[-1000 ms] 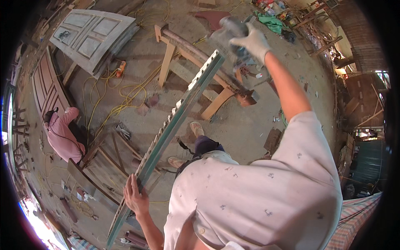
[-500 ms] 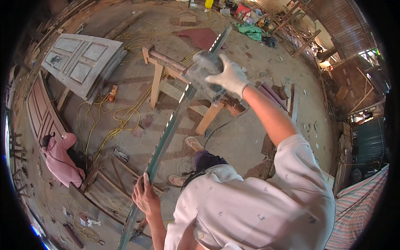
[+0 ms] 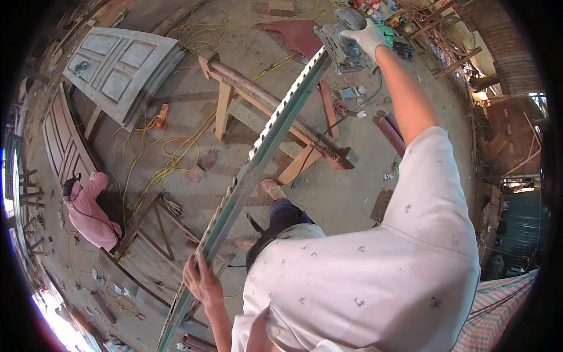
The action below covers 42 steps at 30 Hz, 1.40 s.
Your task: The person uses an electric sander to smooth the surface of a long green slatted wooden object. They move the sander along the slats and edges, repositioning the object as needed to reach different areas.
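Note:
A long, narrow greenish board point(image 3: 236, 189) with a row of pale notches along one edge runs diagonally before me, lying across a wooden trestle point(image 3: 277, 107). My bare left hand point(image 3: 203, 281) is closed around its near part. At the far end, my right hand point(image 3: 370, 42), in a whitish glove, grips a dusty grey power sander point(image 3: 341, 42). The sander's base sits against the board's far tip, though its exact contact is hard to make out. A dark cord trails from the sander down over the trestle.
Grey panelled doors point(image 3: 120, 73) lie stacked at the far left, beside a brown panelled door point(image 3: 63, 138). A person in pink point(image 3: 92, 214) crouches there. Yellow cords point(image 3: 170, 176) and an orange tool point(image 3: 162, 115) lie on the floor. Another wooden frame point(image 3: 159, 234) stands near my left hand.
My right hand has carried the sander away from me along the board, from above the trestle to the far end. The left hand keeps its hold near the same place.

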Tool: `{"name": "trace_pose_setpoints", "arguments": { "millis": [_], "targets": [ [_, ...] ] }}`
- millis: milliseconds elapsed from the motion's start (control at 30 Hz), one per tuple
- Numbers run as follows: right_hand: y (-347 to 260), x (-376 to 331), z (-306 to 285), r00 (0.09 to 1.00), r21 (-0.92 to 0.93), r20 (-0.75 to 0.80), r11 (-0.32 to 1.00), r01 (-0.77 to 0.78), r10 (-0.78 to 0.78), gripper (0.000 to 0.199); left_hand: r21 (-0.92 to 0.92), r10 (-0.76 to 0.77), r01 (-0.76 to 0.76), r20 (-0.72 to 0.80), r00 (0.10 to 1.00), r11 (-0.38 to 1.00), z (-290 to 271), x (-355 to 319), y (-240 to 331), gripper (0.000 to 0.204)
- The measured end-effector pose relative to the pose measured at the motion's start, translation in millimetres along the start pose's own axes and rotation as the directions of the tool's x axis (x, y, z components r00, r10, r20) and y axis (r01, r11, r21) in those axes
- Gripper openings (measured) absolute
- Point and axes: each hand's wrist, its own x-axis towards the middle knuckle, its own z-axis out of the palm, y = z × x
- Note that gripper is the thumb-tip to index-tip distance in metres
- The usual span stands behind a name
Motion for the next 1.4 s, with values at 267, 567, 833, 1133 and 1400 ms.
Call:
{"name": "trace_pose_setpoints", "arguments": {
  "millis": [267, 567, 833, 1133, 1400],
  "targets": [
    [-99.1, -218.8, -7.8, 0.974, 0.143, 0.182, 0.984, 0.108, -0.133, 0.106, -0.120, 0.135, -0.128, 0.052, 0.990, 0.984, 2.2, 35.7, 23.0, 0.079],
    [-130.8, -320.9, -4.8, 0.942, 0.031, 0.297, 0.987, 0.157, -0.159, 0.105, -0.182, 0.144, -0.124, 0.099, 0.985, 0.976, 6.1, 33.7, 24.6, 0.078],
    [-58.0, -123.1, -17.8, 0.991, 0.008, 0.128, 0.999, 0.050, -0.051, 0.116, -0.136, 0.111, -0.093, 0.131, 0.985, 0.986, 2.7, 37.5, 23.3, 0.068],
    [50.3, 109.5, -15.1, 1.000, -0.047, -0.012, 0.999, -0.017, 0.016, 0.132, -0.107, 0.137, -0.129, 0.078, 0.987, 0.986, 19.2, 29.1, 19.8, 0.070],
    [41.0, 53.6, -9.5, 0.990, 0.054, 0.089, 0.993, 0.105, -0.109, 0.122, -0.105, 0.146, -0.139, 0.063, 0.987, 0.985, 17.7, 32.1, 23.0, 0.071]
  ]
}}
